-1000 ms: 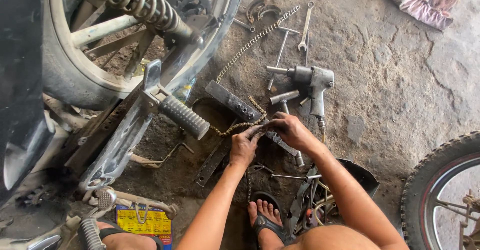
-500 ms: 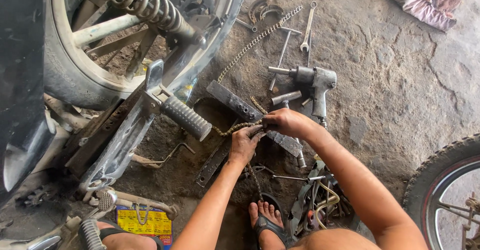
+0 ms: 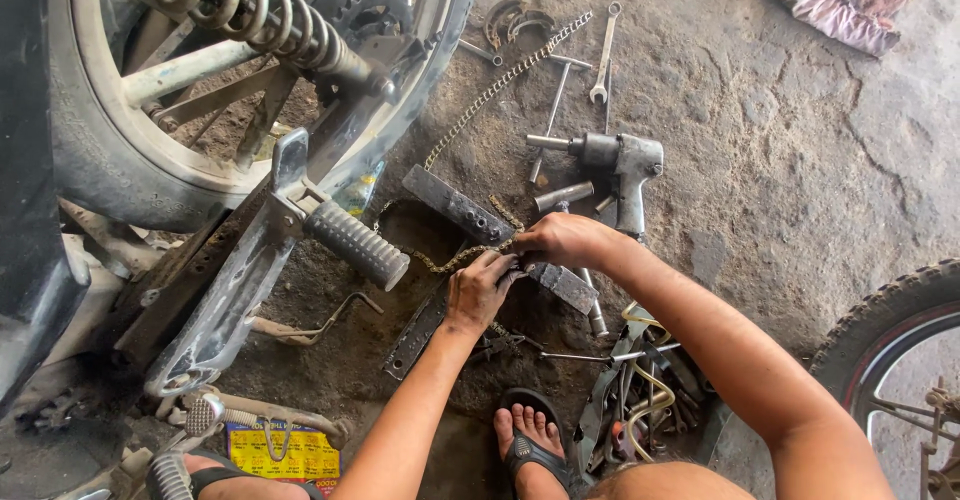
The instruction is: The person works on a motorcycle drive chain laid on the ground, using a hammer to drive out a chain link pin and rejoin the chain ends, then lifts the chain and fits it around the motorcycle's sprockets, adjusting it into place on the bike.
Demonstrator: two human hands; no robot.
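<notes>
- Head view: the left hand and the right hand meet over a flat metal bar lying on the dirt floor; both pinch a rusty drive chain that runs left toward the ribbed footpeg.
- Both hands are closed narrowly on chain links, fingers curled tight.
- Judged from this, the work goes best with the link kept flat on the bar, the chain taut, and fingertips clear of any pinch between links.
- An air impact wrench, a spanner and a second chain lie beyond.
- Hidden: the exact link under the fingers; whether a small tool is held I cannot tell. The wheel is cut off at the frame.
</notes>
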